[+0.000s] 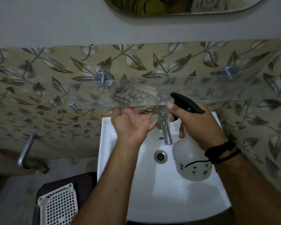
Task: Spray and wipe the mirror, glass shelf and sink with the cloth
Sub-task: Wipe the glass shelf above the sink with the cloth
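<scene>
The glass shelf [201, 93] runs across the leaf-patterned tiles above the white sink [169, 192]. My left hand [131, 125] holds a crumpled greyish cloth [136, 97] at the shelf's front edge; the cloth is blurred and most of it shows through the glass. Just right of it, my right hand [199, 125] grips the neck of a spray bottle [193, 159] with a black trigger head and a frosted body with blue flowers. The bottle hangs over the basin, its nozzle pointing left toward the cloth. The mirror's [177, 5] lower edge shows at the top.
A chrome tap [165, 130] stands between my hands, with the drain [160, 156] below it. Two round metal brackets [103, 77] fix the shelf to the wall. A metal wall tap [25, 151] sticks out at the left, with a white perforated basket [58, 207] below it.
</scene>
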